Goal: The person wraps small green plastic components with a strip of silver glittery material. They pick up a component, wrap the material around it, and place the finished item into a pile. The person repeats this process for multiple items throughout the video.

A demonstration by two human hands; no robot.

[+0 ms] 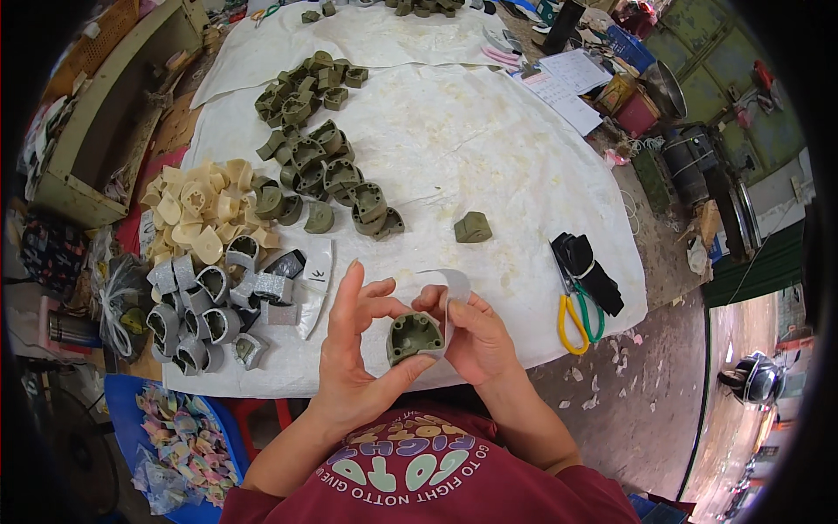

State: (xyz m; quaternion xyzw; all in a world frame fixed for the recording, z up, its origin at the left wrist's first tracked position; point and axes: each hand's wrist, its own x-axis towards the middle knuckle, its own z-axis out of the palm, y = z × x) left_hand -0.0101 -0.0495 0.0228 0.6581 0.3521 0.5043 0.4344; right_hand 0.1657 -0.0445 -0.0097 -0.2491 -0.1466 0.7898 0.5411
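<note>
Pinching a green block (414,335) by its edges, the left hand (358,371) has thumb and forefinger on it and the other fingers spread upward. The right hand (480,349) pinches a grey strip (457,281) between thumb and fingers, and the strip curls beside the block's right side. Both are held above the near edge of a white cloth (506,148).

Just left of the left hand, a white curved plate (314,293) lies between it and a heap of grey-wrapped blocks (208,306). Cream pieces (199,205) are piled behind those, and bare green blocks (325,162) run up the cloth. One loose block (473,227) sits beyond the hands. To the right, scissors (573,325) with yellow and green handles lie against a black bundle (594,272). A blue basin (127,419) at lower left holds coloured scraps (188,441).
</note>
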